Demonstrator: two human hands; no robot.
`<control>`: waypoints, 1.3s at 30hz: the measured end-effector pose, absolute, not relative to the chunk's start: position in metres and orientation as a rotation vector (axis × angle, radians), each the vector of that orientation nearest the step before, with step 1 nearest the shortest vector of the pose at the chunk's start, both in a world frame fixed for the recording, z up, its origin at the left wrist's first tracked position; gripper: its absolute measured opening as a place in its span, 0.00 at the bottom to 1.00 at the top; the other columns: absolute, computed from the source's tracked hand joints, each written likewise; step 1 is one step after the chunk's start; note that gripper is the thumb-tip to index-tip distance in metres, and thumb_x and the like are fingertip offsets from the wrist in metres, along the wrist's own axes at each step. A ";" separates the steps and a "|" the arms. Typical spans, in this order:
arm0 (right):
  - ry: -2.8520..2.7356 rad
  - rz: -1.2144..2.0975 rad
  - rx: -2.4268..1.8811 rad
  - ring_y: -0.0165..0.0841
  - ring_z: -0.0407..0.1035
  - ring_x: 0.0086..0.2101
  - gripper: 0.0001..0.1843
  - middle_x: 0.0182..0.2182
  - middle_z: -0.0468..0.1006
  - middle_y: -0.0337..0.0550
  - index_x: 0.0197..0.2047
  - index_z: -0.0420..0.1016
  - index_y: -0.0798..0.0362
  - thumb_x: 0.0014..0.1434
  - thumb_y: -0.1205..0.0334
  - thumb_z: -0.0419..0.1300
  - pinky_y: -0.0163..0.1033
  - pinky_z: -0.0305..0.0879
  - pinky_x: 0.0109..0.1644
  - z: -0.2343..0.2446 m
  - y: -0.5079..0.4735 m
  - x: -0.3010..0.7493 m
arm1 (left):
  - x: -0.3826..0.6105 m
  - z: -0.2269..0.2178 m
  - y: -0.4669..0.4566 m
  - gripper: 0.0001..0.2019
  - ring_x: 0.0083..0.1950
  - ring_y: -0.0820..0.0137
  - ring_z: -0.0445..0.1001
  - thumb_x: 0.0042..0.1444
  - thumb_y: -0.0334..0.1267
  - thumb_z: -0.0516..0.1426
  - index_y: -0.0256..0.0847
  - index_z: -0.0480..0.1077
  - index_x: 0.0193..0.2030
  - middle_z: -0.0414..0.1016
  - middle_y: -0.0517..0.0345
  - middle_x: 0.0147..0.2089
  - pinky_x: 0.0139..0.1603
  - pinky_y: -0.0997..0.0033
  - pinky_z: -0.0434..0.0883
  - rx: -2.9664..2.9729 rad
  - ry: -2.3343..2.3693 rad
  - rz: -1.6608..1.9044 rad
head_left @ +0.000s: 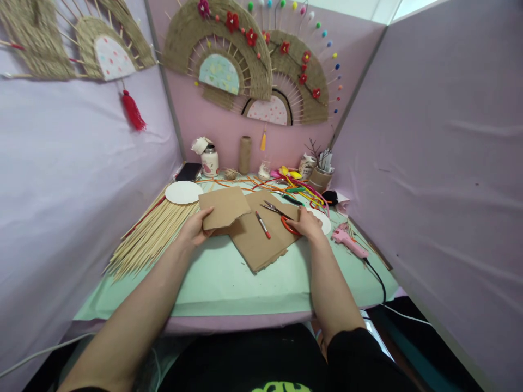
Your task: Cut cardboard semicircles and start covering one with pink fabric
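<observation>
The left hand point(196, 227) holds cardboard point(223, 208) (ragged-edged).

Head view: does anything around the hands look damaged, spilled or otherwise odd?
The brown cardboard piece in the left hand has a ragged lower edge, and the brown cardboard sheet beneath the red-and-silver marker is frayed along its lower right; both look torn rather than cut. No spill shows.

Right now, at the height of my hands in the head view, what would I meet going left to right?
Bundle of thin sticks, your left hand, the cardboard piece it holds, red-ended marker, your right hand, pink glue gun.
</observation>
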State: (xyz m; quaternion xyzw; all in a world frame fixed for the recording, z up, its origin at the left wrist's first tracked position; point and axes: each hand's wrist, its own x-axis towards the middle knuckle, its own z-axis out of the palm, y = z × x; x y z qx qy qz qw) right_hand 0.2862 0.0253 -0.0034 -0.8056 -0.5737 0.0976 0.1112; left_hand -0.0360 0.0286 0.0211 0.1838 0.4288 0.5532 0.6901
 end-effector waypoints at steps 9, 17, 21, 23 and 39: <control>-1.620 0.070 -2.119 0.50 0.57 0.59 0.38 0.58 0.67 0.56 0.62 0.61 0.51 0.53 0.41 0.61 0.53 0.50 0.59 -0.007 0.027 0.259 | -0.036 0.024 0.027 0.12 0.28 0.69 0.80 0.60 0.26 0.54 0.34 0.71 0.49 0.81 0.54 0.32 0.26 0.75 0.78 0.397 0.938 1.270; -1.858 0.153 -1.880 0.48 0.57 0.60 0.36 0.61 0.65 0.54 0.65 0.60 0.52 0.58 0.44 0.58 0.50 0.51 0.61 -0.009 0.024 0.224 | -0.035 0.026 0.026 0.12 0.26 0.70 0.79 0.59 0.26 0.55 0.35 0.71 0.49 0.80 0.56 0.30 0.23 0.76 0.77 0.391 0.998 1.288; -1.771 0.124 -2.089 0.45 0.66 0.54 0.20 0.53 0.73 0.58 0.55 0.71 0.58 0.62 0.58 0.54 0.43 0.59 0.54 -0.003 0.029 0.266 | -0.035 0.026 0.027 0.12 0.26 0.70 0.79 0.59 0.26 0.55 0.35 0.71 0.50 0.80 0.56 0.31 0.23 0.77 0.77 0.395 0.977 1.295; -1.795 0.194 -2.151 0.44 0.71 0.46 0.16 0.45 0.78 0.56 0.48 0.75 0.57 0.58 0.60 0.57 0.41 0.62 0.47 -0.004 0.032 0.284 | -0.035 0.024 0.028 0.13 0.27 0.70 0.79 0.59 0.26 0.55 0.35 0.71 0.51 0.81 0.55 0.31 0.24 0.76 0.77 0.392 0.979 1.298; -1.832 0.141 -2.417 0.53 0.71 0.48 0.22 0.46 0.77 0.64 0.46 0.76 0.59 0.52 0.53 0.61 0.48 0.64 0.46 -0.004 0.032 0.272 | -0.039 0.013 0.031 0.19 0.45 0.63 0.81 0.58 0.32 0.58 0.36 0.69 0.56 0.82 0.48 0.45 0.48 0.66 0.78 0.520 0.830 1.405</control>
